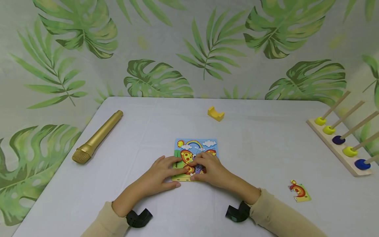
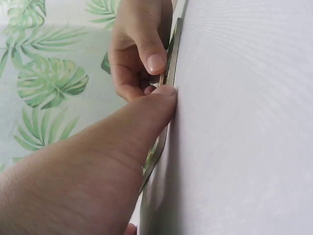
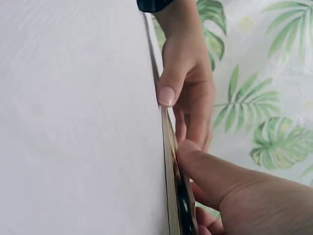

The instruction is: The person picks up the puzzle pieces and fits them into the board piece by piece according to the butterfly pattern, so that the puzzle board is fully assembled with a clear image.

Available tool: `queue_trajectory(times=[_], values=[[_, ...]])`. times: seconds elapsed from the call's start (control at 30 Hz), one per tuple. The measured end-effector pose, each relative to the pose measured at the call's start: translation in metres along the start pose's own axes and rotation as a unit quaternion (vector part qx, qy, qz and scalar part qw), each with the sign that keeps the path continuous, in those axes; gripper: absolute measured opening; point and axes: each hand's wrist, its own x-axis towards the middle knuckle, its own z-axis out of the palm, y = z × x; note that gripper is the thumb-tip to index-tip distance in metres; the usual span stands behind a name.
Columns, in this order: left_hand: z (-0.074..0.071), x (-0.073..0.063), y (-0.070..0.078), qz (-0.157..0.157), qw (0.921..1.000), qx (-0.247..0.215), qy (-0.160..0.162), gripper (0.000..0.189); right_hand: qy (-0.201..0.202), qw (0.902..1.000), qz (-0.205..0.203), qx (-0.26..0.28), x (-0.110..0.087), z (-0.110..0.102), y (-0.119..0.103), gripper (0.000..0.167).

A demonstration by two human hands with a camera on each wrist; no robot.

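Observation:
A small jigsaw puzzle board [image 1: 180, 178] with a rainbow, a sun and red spotted wings lies flat near the table's front. My left hand [image 1: 158, 174] rests at its left side, fingers stretched over the picture and thumb by the lower edge. From the right, my right hand [image 1: 214, 171] pinches a puzzle piece [image 1: 199, 170] between thumb and curled fingers, low over the lower right part. In the right wrist view a dark gap shows between this piece and the board [image 3: 168, 196]. My right palm hides some of the picture.
A loose puzzle piece [image 1: 300, 191] with a red spiral lies to the right. A yellow curved block [image 1: 215, 114] sits at the back. On the left lies a gold microphone [image 1: 97, 136]; at the right edge stands a wooden peg rack [image 1: 331, 144] with yellow and blue beads.

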Motion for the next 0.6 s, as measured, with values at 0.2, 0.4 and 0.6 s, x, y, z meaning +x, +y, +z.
queue_trajectory(times=[0.2, 0.4, 0.6], values=[[-0.001, 0.000, 0.000, -0.004, 0.9999, 0.004, -0.014, 0.045, -0.089, 0.9945, -0.011, 0.053, -0.002, -0.017, 0.010, 0.041], [-0.001, 0.000, 0.000, -0.023, 0.9993, 0.004, -0.028, 0.046, -0.131, 0.9876, -0.020, 0.084, 0.000, -0.025, 0.017, 0.039], [-0.001, -0.001, 0.000, -0.022, 0.9994, 0.004, -0.025, 0.046, -0.122, 0.9882, -0.030, 0.088, 0.001, -0.023, 0.017, 0.039]])
